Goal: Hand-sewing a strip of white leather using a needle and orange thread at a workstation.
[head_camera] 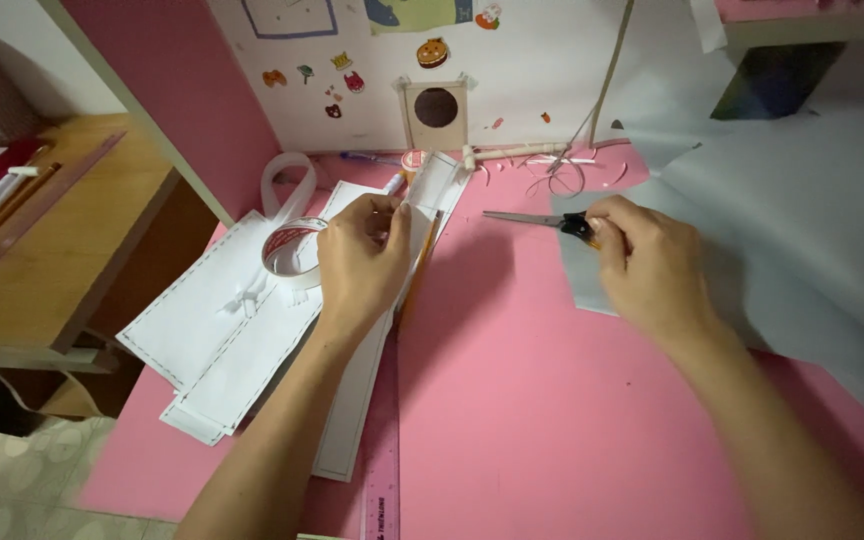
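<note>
My left hand point(360, 258) grips a roll of clear tape point(290, 250) and pinches a long white paper strip point(430, 185) over a stack of white cut-out sheets point(217, 335). An orange pencil point(418, 270) lies just right of that hand. My right hand point(647, 262) is closed around the black handles of a pair of scissors point(537, 220), whose blades point left over the pink table top point(532, 400). The right hand rests on a large pale blue-grey sheet point(802, 250).
A purple ruler point(382, 470) lies along the table near the front edge. Paper scraps and a white stick point(512, 152) lie at the back by a white wall with stickers and a round hole point(436, 107). A wooden shelf point(42, 240) stands to the left.
</note>
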